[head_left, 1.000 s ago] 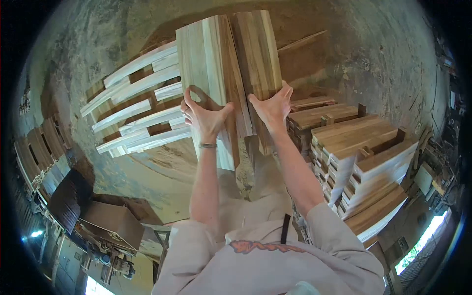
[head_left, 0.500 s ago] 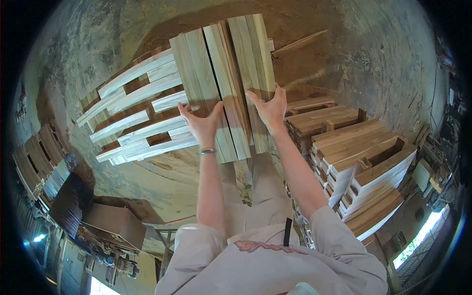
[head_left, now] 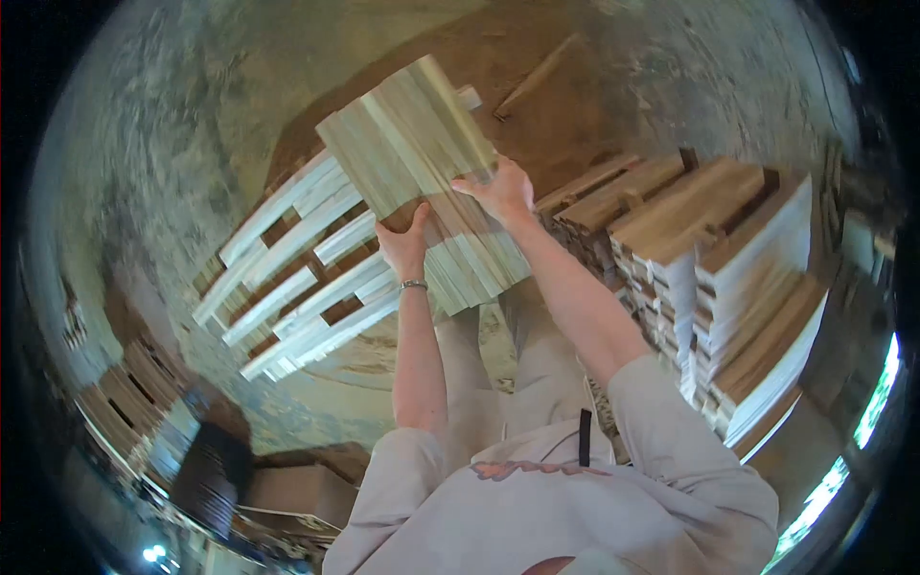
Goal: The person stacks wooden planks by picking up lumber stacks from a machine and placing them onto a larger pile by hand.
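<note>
Several wooden boards (head_left: 412, 134) lie side by side in a flat row, held up in front of my legs with no clear gaps between them. My left hand (head_left: 406, 247) grips the row's left edge, its thumb over the top face. On the opposite edge my right hand (head_left: 500, 192) is clamped, thumb also lying across the wood. The undersides of the boards and most of my fingertips are hidden. Just beyond my left hand, partly covered by the boards, is a stack of pale wooden strips (head_left: 345, 240) laid with openings between them.
To the right stand tall stacks of brown boards (head_left: 685, 206) with pale ends. A loose stick (head_left: 537, 79) lies on the brown-stained floor (head_left: 383, 62) ahead. At the lower left are a brown box (head_left: 299, 494) and another pile of boards (head_left: 144, 383).
The boards have been squeezed together, closing the dark gaps between them. The row now tilts further left in view, and my hands have come closer together. The whole view has also turned.
</note>
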`<state>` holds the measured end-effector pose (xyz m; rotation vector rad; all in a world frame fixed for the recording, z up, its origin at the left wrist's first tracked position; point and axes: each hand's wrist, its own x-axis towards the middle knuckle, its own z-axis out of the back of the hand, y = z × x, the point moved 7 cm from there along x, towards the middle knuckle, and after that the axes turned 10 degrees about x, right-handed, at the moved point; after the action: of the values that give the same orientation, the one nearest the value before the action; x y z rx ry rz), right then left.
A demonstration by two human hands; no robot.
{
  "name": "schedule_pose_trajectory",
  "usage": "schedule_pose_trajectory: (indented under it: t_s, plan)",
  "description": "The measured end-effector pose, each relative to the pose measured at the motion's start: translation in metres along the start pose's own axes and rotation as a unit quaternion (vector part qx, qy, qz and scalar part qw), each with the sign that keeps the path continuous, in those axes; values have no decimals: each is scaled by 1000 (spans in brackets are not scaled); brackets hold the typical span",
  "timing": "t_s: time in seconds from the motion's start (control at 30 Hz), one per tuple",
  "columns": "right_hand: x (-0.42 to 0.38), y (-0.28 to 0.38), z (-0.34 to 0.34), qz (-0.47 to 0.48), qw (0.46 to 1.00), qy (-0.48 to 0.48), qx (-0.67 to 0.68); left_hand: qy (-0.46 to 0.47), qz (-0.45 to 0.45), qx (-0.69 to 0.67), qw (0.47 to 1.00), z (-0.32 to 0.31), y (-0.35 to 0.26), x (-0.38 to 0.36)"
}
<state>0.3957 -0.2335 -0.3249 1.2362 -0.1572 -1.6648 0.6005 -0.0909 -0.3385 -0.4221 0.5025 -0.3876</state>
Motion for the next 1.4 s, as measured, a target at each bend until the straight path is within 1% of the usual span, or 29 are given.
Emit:
schedule_pose_trajectory:
  t_s: [0.03,0.1,0.13,0.2,0.23,0.27,0.3,0.33,0.37,0.4,0.43,0.47,0.5,0.53,0.57,0.6,0.67,0.73,0.8,0.87,0.93,1.0,1.03,1.07,1.13,1.2,1.27,1.3,1.4]
  plan:
    - [-8,6,2,44,999,-28,0,12,-26,5,1000,-3,9,0]
    - [-30,17,15,110,990,-85,-29,126,-83,-91,984,-15,25,17]
    - [-54,14,24,124,984,-108,-64,118,-116,-53,985,0,26,15]
    - [-120,5,56,162,980,-99,54,64,-198,82,975,59,-15,-24]
    - [-162,-1,76,161,985,-57,37,60,-244,84,964,79,-30,-43]
    - [-201,-6,96,161,987,-15,22,182,-197,11,963,78,-29,-51]
    - [-241,-22,121,165,984,-51,49,198,-239,-39,950,92,-50,-76]
    - [-284,-43,143,172,978,-80,81,148,-372,86,912,102,-66,-88]
    - [-323,-69,175,120,977,-113,138,174,-321,89,927,126,-102,-137]
    - [-364,-92,205,74,967,-138,201,186,-361,96,909,126,-120,-160]
    - [-408,-118,240,-3,952,-208,226,168,-445,91,875,132,-140,-183]
    - [-441,-164,264,32,919,-305,248,147,-523,78,836,133,-159,-211]
    - [-491,-189,299,-8,888,-390,244,134,-563,87,811,131,-180,-242]
    - [-539,-214,331,-54,850,-496,168,135,-584,87,796,126,-202,-273]
    - [-582,-255,354,-58,787,-578,206,126,-649,40,749,119,-225,-321]
    - [-630,-292,379,-66,726,-668,153,119,-708,-8,696,111,-242,-379]
    - [-713,-379,426,-102,632,-768,16,128,-752,-22,647,106,-267,-493]
    - [-761,-472,468,-266,613,-743,-43,153,-795,-38,586,76,-272,-604]
    - [-768,-546,495,-401,648,-646,-48,254,-795,-64,547,52,-267,-680]
    - [-772,-589,508,-456,679,-575,-21,242,-836,-32,492,32,-253,-749]
    - [-772,-595,520,-424,703,-571,-12,240,-824,18,513,-2,-241,-762]
    - [-779,-603,533,-416,702,-578,-6,50,-791,183,582,-33,-232,-742]
    - [-785,-616,541,-421,685,-595,9,-12,-793,231,563,-48,-225,-733]
    - [-788,-628,547,-428,663,-613,29,-15,-794,234,561,-56,-224,-727]
    - [-789,-651,563,-428,666,-611,8,-9,-773,228,592,-62,-229,-721]
    - [-775,-670,573,-365,722,-566,156,2,-769,210,604,-67,-240,-718]
    - [-763,-651,571,-411,694,-586,76,46,-716,142,682,-74,-253,-693]
    - [-755,-651,566,-405,689,-597,73,52,-677,217,701,-73,-261,-694]
    - [-743,-608,556,-410,699,-581,75,108,-660,249,700,-79,-278,-689]
